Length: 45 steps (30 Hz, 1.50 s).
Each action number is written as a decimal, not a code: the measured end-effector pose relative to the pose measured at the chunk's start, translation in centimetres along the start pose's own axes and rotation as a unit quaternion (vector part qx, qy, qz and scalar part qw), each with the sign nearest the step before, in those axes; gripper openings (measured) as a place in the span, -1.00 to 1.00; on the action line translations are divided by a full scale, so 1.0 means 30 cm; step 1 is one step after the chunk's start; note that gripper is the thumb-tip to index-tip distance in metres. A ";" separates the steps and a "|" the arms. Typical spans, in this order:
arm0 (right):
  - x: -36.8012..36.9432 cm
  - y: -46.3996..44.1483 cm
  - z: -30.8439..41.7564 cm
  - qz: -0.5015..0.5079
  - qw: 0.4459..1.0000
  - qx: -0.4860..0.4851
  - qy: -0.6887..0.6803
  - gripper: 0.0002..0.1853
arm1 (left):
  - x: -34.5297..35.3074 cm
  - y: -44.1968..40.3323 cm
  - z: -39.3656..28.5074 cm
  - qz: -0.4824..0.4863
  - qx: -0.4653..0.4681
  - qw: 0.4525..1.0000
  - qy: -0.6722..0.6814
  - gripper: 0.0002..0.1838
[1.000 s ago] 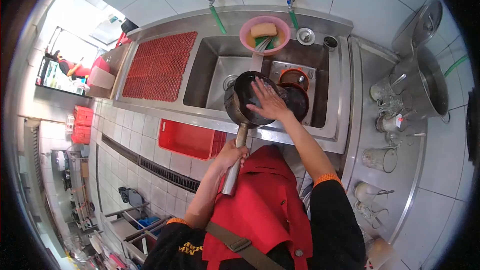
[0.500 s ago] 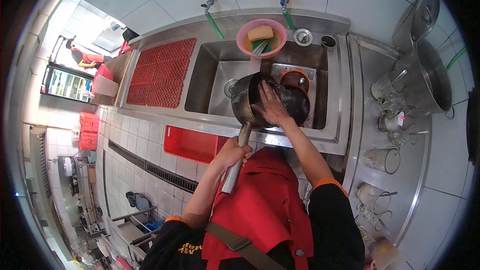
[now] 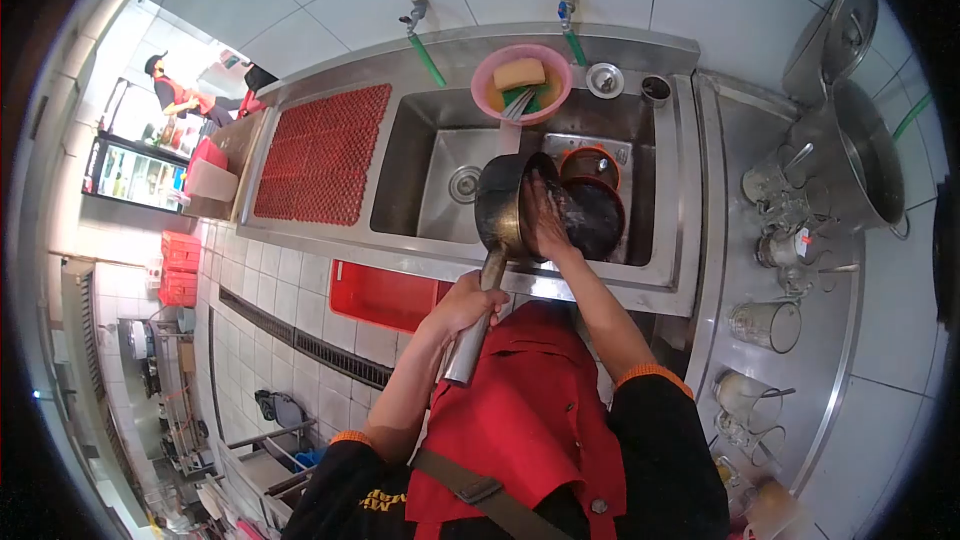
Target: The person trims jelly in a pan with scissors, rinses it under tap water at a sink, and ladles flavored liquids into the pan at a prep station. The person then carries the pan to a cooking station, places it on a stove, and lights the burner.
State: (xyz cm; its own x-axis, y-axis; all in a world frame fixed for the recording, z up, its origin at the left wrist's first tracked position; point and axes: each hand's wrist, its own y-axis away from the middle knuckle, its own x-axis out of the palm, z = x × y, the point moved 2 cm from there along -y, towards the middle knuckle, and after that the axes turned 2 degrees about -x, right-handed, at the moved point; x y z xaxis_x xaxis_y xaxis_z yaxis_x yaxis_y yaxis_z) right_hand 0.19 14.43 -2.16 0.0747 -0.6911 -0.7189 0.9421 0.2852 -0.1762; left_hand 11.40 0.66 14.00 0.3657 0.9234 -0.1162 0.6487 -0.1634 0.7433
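Observation:
A metal saucepan (image 3: 496,202), dark with a brownish patch near its handle, is tipped with its mouth to the right over the double sink's divider. My left hand (image 3: 470,304) is wrapped round its long metal handle. At the pan's mouth, my right hand (image 3: 546,224) lies with fingers stretched out against the inside; the fingertips are partly in shadow. Whether it holds anything small is not visible. Just right of that hand, a dark round pan (image 3: 598,222) sits in the right basin. Behind it stands an orange-rimmed container (image 3: 590,164).
A pink bowl (image 3: 480,98) with a sponge and forks stands at the sink's back. A red mat (image 3: 322,155) covers the left drainboard. Several glass mugs (image 3: 765,326) and a big pot (image 3: 868,155) line the right counter. A red crate (image 3: 380,296) is below. Another person (image 3: 180,95) stands far left.
The saucepan has turned so that its mouth faces more to the right. My right hand has shifted from lying across the rim to deeper against the inside. The left grip stays.

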 end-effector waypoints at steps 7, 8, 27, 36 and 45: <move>0.048 -0.023 -0.004 0.017 0.998 0.037 0.049 -0.23 | 0.012 -0.013 -0.023 0.000 0.015 0.999 0.029 -0.84; 0.071 -0.036 -0.005 0.045 0.995 0.027 0.090 -0.20 | 0.012 -0.017 -0.018 0.012 0.015 0.999 0.028 -0.77; 0.234 -0.056 -0.142 0.012 0.991 0.089 -0.096 -0.16 | 0.019 -0.021 -0.136 -0.002 0.014 1.000 -0.011 -0.71; 0.095 -0.256 -0.103 0.036 0.993 0.099 -0.046 -0.17 | 0.032 0.076 -0.341 -0.054 0.075 0.962 -0.258 -0.56; 0.069 -0.135 -0.035 0.030 0.996 0.084 -0.021 -0.18 | 0.053 0.208 -0.466 -0.167 0.223 0.856 -0.435 -0.47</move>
State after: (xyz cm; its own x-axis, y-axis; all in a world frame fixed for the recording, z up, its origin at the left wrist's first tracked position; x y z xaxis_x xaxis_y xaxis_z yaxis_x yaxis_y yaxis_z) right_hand -3.82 12.53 -3.65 0.1434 -0.7037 -0.6959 0.9765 0.2149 -0.0161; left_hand 6.69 5.97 27.66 0.3424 0.3682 -0.8644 0.9336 -0.2364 0.2691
